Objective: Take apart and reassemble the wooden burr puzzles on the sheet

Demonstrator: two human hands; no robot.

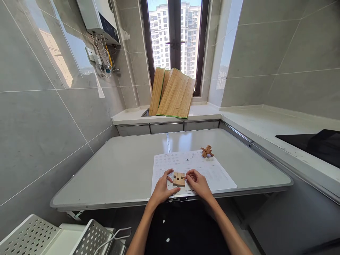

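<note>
Here, a small cluster of pale wooden blocks [179, 183] sits between the fingers of both hands, with a dark gap near its middle. The left hand [161, 187] curves around the near-left side, its thumb and fingers spread apart, the fingertips just beside the blocks; whether they touch is hard to tell. The right hand [199, 183] is bent inward, thumb and forefinger drawn close together at the blocks' right edge; I cannot tell whether they pinch a piece. Beneath the fingers lies a printed sheet of paper [165, 163] on a white table [119, 166]. Beyond the right fingers, at the sheet's far right corner, stands a darker wooden puzzle [207, 151] of crossed sticks. Much farther ahead of the fingers, a folded bamboo mat [177, 94] leans by the window [174, 44].
</note>
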